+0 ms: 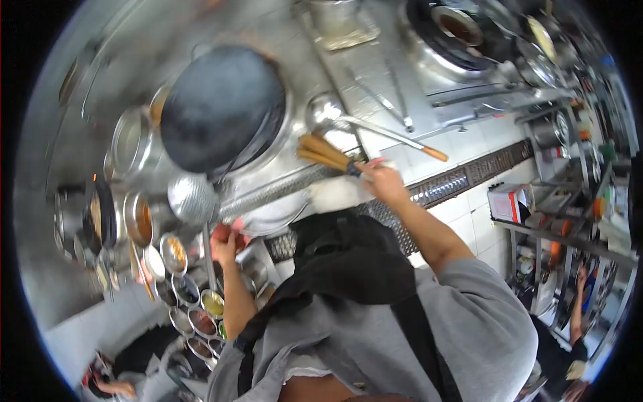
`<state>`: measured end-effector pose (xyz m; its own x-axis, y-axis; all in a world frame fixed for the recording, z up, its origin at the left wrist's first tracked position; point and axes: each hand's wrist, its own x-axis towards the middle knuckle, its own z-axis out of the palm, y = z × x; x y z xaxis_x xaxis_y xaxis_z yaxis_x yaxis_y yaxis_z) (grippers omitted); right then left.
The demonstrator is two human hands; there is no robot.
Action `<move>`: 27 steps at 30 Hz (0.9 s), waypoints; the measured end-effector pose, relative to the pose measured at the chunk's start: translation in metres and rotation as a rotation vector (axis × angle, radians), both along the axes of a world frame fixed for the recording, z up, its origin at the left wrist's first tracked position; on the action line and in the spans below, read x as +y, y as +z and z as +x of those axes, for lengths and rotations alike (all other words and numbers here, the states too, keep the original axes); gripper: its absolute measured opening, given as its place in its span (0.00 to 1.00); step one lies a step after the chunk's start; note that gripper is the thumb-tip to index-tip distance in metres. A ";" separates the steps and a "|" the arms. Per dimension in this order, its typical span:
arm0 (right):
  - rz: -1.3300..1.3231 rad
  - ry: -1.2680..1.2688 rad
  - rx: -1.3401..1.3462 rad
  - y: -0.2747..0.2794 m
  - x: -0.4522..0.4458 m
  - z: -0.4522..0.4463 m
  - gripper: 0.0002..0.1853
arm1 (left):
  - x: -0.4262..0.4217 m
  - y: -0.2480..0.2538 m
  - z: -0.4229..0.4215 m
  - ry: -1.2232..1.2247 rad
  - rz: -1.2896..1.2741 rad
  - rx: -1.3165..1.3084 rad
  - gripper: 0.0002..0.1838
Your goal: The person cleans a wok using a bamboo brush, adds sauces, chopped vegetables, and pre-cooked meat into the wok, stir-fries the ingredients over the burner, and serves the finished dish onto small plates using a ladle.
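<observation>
My right hand [383,182] is closed around the bound end of a bamboo wok brush [323,153]. Its bristles point left, just below the bowl of a steel ladle [326,112] lying on the counter. My left hand [226,246] grips a red cloth [221,234] near the counter's front edge, beside a pale round bowl or plate [271,216]. A large dark wok [218,110] sits on the burner ahead and to the left, blurred as if by steam. Between it and my left hand is a perforated strainer [192,199].
Tongs [380,97] lie beyond the ladle. Another burner with a wok [455,30] stands at far right. Several seasoning containers [202,321] crowd the left side. Shelving [569,241] lines the right, with another person's arm [579,305] there; someone else is at lower left.
</observation>
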<state>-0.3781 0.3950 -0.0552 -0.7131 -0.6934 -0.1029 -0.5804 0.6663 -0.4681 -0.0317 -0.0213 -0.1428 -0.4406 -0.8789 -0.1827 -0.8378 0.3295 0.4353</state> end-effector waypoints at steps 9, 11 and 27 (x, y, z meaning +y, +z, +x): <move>-0.203 0.041 -0.332 -0.006 -0.001 0.056 0.28 | 0.091 -0.078 0.095 -0.038 -0.756 0.028 0.28; -0.236 0.045 -0.346 -0.015 0.013 0.052 0.26 | 0.135 -0.076 0.120 -0.044 -0.324 -0.043 0.28; 0.478 -0.242 0.147 -0.100 0.154 -0.139 0.18 | 0.324 -0.079 0.252 0.205 0.541 -0.291 0.28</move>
<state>-0.5170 0.5485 -0.1552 -0.8767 -0.4088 -0.2533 -0.4211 0.9070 -0.0064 0.2202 0.3026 -0.2215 -0.1395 -0.6903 -0.7100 -0.9691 -0.0520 0.2410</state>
